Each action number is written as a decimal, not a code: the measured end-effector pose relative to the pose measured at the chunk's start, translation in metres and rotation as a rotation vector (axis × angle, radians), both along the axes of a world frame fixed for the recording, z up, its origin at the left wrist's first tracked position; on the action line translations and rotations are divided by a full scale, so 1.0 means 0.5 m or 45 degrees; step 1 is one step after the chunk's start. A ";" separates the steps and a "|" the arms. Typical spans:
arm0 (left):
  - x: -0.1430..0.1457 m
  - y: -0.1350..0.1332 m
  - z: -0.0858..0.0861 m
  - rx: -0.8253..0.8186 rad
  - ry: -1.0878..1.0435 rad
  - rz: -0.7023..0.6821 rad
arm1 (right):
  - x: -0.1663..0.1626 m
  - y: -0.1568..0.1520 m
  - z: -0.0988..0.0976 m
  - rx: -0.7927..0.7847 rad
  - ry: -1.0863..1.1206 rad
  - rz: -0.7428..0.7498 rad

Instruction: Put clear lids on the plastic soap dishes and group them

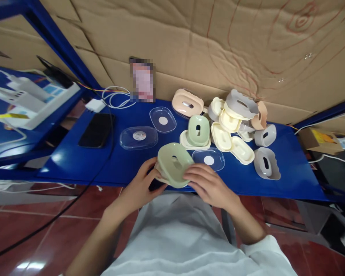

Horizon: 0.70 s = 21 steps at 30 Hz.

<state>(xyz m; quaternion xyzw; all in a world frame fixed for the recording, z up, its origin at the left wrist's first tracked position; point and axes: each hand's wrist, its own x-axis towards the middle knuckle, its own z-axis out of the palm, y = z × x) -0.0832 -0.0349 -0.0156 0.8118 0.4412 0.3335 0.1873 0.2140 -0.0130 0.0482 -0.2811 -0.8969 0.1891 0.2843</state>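
The left hand (142, 186) is holding a green box (167, 165) from its left side, and its grip is closing around the lower edge, with a pale cream piece (160, 174) showing under the green. The right hand (209, 184) is holding the other side, its fingers bending over the rim, so this grip is having hold of the green box too. The box is tilting and showing a hole inside, and it is sitting in the hands over the front edge of the blue bench (132, 165).

Just behind it, a smaller green box (205, 132) is standing on a cream lid (184, 142). A clear lid (218, 159) is lying near the right hand, and two more clear lids, one round-cornered (169, 124) and one long (126, 138), are lying to the left. A peach box (178, 101) is resting farther back. Cream and gray pieces (230, 122) are making a messy heap on the right, and two gray boxes (271, 165) are sitting beside it. A black phone (93, 132) is lying on the far left, and a white charger (95, 105) is resting just behind it.
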 end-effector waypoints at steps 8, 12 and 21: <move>-0.021 0.004 -0.013 0.003 -0.094 0.092 | -0.025 -0.006 -0.076 0.051 -0.163 -0.172; -0.017 0.005 -0.002 0.140 -0.005 0.064 | -0.022 -0.002 -0.073 0.124 -0.226 -0.142; -0.014 0.016 -0.015 0.233 0.002 0.004 | -0.033 -0.026 -0.096 0.102 -0.263 -0.127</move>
